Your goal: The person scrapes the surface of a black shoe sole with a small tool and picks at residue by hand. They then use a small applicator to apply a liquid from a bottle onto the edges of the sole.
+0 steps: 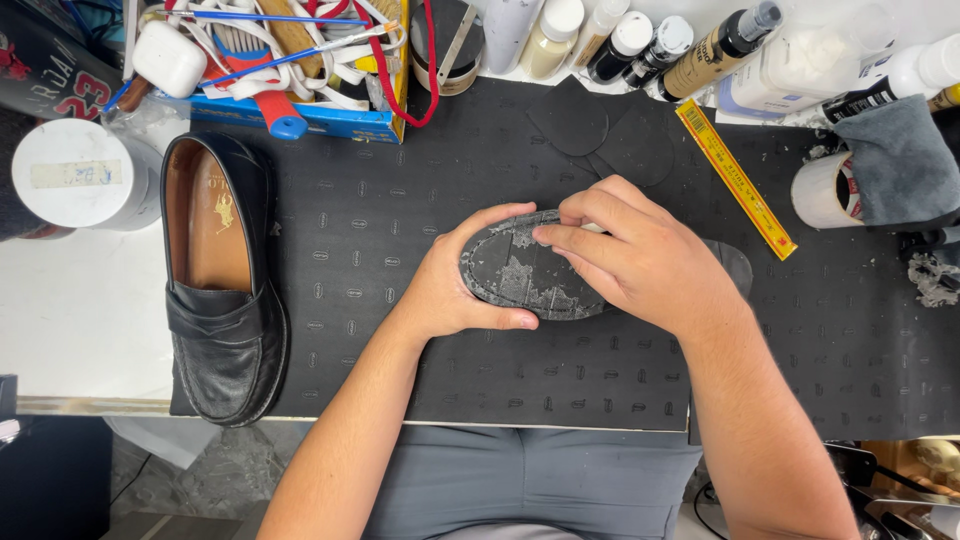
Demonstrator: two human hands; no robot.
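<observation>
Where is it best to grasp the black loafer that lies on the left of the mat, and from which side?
Probably grip the black loafer at its open heel, coming from above. It stands upright on the black mat, so the opening faces up and the rim offers an edge for pinching.

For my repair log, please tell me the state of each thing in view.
Upturned black shoe with worn grey sole: sole up, between both hands.
Left hand: cupping the sole's end.
Right hand: fingers pressing on the sole.
Black leather loafer: upright, untouched.
Yellow ruler: lying flat on mat.
White round tub: lid on.
</observation>
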